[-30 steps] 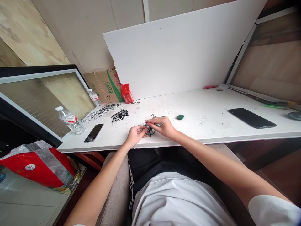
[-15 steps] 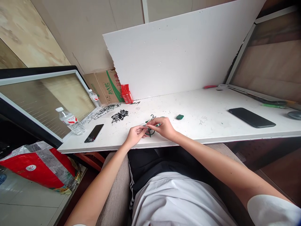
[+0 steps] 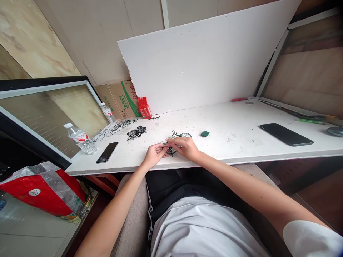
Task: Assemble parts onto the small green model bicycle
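Observation:
A small green model bicycle (image 3: 187, 135) stands near the front edge of the white table, partly covered by my hands. One spoked wheel shows at its right end, and another sits low between my hands. My left hand (image 3: 155, 154) is closed, its thumb and fingers pinching the bicycle's left end beside the lower wheel. Above that wheel, my right hand (image 3: 187, 147) has its fingertips drawn together against the left fingertips. Whatever is in this pinch is too small to make out. A dark green lump (image 3: 205, 133) lies to the right of the bicycle.
Black model parts (image 3: 136, 132) and thin part frames (image 3: 120, 126) lie at the left. Nearby are a phone (image 3: 107, 152), a water bottle (image 3: 80, 138) and a red box (image 3: 145, 107). A larger black phone (image 3: 286, 134) lies right. A white board (image 3: 203, 60) leans at the back.
My right hand has shifted slightly left and its fingers have changed position, so more of the bicycle's right wheel and frame shows. My left hand stays nearly still.

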`<state>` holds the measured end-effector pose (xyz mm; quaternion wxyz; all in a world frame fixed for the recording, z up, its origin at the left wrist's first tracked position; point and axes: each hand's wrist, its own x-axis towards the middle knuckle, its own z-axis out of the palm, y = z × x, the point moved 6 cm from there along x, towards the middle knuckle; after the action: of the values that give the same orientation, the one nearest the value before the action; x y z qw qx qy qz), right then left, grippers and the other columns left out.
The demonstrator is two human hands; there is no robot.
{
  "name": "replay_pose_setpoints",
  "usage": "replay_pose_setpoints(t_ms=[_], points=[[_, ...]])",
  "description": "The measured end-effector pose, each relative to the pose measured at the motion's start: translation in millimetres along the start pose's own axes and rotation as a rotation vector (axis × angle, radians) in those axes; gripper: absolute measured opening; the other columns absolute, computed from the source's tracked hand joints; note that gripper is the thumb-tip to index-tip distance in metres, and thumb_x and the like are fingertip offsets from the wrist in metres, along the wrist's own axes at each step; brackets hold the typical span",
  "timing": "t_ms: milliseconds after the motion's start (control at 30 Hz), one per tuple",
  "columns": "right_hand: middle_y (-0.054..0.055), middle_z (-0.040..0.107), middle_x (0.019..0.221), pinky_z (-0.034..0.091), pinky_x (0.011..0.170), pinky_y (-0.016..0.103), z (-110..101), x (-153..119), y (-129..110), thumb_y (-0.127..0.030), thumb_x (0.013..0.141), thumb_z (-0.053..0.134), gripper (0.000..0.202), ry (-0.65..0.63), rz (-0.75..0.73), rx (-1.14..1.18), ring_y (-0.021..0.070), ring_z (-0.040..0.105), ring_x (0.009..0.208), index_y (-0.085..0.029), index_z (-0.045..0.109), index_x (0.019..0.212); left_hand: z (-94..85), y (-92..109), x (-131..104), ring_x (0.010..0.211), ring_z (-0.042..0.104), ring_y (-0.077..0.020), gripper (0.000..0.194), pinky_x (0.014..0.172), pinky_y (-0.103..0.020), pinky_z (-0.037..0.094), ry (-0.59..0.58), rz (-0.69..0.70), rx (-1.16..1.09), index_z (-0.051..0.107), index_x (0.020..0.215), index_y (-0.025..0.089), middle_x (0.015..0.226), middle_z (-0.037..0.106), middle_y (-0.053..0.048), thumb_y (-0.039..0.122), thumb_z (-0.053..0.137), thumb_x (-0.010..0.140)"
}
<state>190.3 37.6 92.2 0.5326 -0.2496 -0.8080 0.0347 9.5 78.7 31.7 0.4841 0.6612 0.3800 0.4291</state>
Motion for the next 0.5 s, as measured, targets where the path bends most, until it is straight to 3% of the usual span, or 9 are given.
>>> replay_pose_setpoints(t_ms=[200,500], points=[[0.008,0.082,0.117,0.063,0.09,0.036,-6.5,12.0,-4.2,-0.028,0.106,0.061,0.027,-0.031,0.026,0.066,0.0239,0.079,0.106,-0.025,0.08,0.125,1.3,3.4,-1.0,0.078,0.082,-0.0257,0.053,0.065,-0.029,0.061,0.012,-0.007,-0.005,0.073,0.105,0.011,0.093,0.081,-0.014,0.058,0.085,0.082],[0.005,0.084,0.111,0.066,0.087,0.033,-12.5,17.4,-0.6,-0.035,0.1,0.071,0.02,-0.045,0.271,0.184,0.025,0.081,0.099,-0.025,0.086,0.109,1.9,4.6,-2.4,0.079,0.082,-0.0256,0.048,0.065,-0.027,0.059,0.021,-0.031,-0.007,0.074,0.105,0.011,0.093,0.081,-0.013,0.053,0.085,0.084]])
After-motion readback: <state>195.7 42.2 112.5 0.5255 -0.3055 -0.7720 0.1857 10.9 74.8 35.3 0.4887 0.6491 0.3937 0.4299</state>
